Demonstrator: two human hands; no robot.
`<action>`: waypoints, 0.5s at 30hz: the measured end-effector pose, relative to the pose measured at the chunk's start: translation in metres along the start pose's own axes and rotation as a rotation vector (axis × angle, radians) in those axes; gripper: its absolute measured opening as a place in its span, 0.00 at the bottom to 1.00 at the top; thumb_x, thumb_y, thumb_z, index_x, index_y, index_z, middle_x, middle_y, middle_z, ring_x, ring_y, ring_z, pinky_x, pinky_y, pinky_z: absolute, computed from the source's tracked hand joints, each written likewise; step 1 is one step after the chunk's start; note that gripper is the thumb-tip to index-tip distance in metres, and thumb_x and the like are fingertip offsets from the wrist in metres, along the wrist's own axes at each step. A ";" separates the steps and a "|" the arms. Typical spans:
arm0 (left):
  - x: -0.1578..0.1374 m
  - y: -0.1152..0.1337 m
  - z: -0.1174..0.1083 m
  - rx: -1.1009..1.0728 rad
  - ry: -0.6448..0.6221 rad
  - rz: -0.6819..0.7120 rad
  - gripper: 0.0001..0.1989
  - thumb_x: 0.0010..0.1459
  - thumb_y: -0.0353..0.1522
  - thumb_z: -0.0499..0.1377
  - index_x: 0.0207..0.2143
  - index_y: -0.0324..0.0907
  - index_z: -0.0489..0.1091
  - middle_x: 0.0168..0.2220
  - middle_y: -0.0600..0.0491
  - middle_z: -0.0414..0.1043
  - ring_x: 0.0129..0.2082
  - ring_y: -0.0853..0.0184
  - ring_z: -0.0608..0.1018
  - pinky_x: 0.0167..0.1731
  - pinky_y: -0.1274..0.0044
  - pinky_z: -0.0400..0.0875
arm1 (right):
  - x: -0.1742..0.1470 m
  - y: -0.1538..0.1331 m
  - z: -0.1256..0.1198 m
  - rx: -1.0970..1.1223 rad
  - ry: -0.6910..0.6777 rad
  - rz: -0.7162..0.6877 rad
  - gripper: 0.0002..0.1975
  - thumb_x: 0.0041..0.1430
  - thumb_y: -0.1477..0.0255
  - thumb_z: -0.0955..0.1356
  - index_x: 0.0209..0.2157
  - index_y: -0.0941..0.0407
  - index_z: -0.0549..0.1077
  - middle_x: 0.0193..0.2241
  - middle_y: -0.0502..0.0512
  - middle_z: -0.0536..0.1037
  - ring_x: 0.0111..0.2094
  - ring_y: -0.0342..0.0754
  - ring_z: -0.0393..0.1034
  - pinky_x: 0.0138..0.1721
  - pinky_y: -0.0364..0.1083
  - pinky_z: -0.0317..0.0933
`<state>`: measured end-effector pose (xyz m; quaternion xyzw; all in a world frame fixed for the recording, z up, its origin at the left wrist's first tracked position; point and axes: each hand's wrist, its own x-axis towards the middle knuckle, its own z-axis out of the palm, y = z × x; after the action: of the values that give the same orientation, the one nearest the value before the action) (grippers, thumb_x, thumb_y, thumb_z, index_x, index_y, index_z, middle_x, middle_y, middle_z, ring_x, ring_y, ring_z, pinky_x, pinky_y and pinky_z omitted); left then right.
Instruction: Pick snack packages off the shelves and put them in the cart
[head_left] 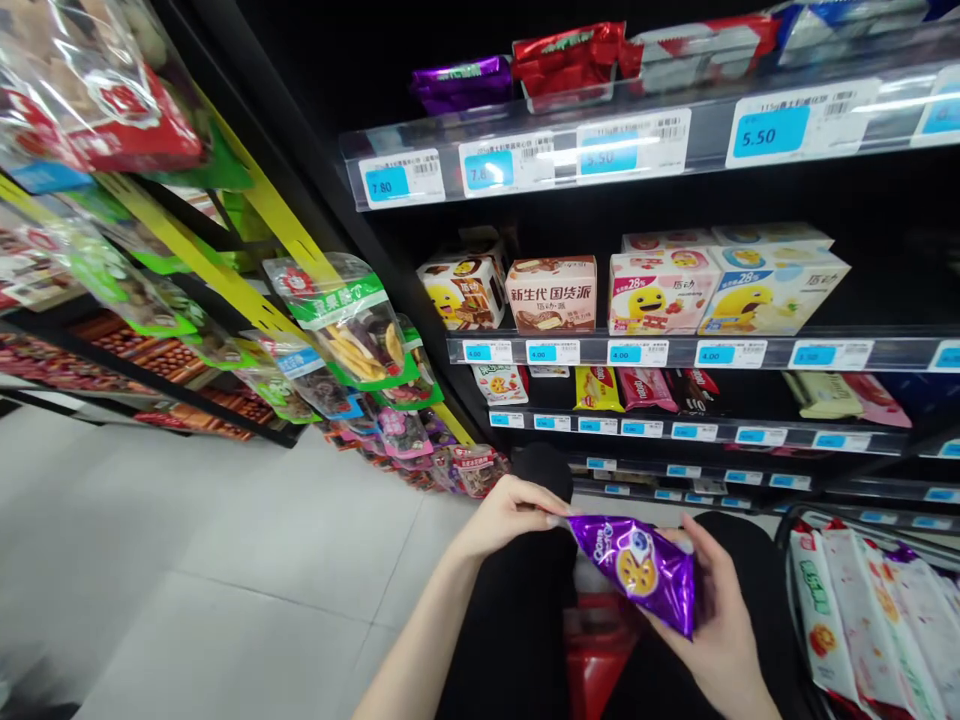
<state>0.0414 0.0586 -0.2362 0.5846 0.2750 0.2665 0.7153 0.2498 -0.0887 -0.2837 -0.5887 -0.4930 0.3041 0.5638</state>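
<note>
A shiny purple snack packet point(637, 568) with a cookie picture on it is held above my lap. My left hand point(517, 515) pinches its left corner between thumb and fingers. Around the packet's right end my right hand point(712, 610) is closed, the thumb at the top edge and the fingers partly hidden beneath. Past my knees stand the shelves, with yellow and red packets point(646, 389) on a low one. At my right is a basket point(787, 560) filled with white snack packs point(847, 610).
Small boxes point(553, 295) line the middle shelf; purple and red packets point(568, 62) lie on the shelf above. Price tags point(635, 354) run along the shelf edges. Bagged dried fruit point(346, 320) hangs from yellow strips at the left, over a tiled floor point(285, 540). Something red point(596, 660) shows between my legs.
</note>
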 end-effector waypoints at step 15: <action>-0.003 0.004 0.026 -0.391 0.048 0.130 0.24 0.49 0.44 0.60 0.48 0.44 0.70 0.60 0.44 0.53 0.59 0.49 0.57 0.56 0.59 0.50 | -0.011 -0.048 -0.008 -0.641 0.151 -1.043 0.10 0.49 0.84 0.67 0.26 0.53 0.70 0.31 0.46 0.73 0.44 0.47 0.65 0.49 0.49 0.58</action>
<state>0.0571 0.0391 -0.2272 0.4447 0.1966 0.3741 0.7897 0.2423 -0.1077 -0.2385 -0.4304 -0.7415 -0.2174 0.4666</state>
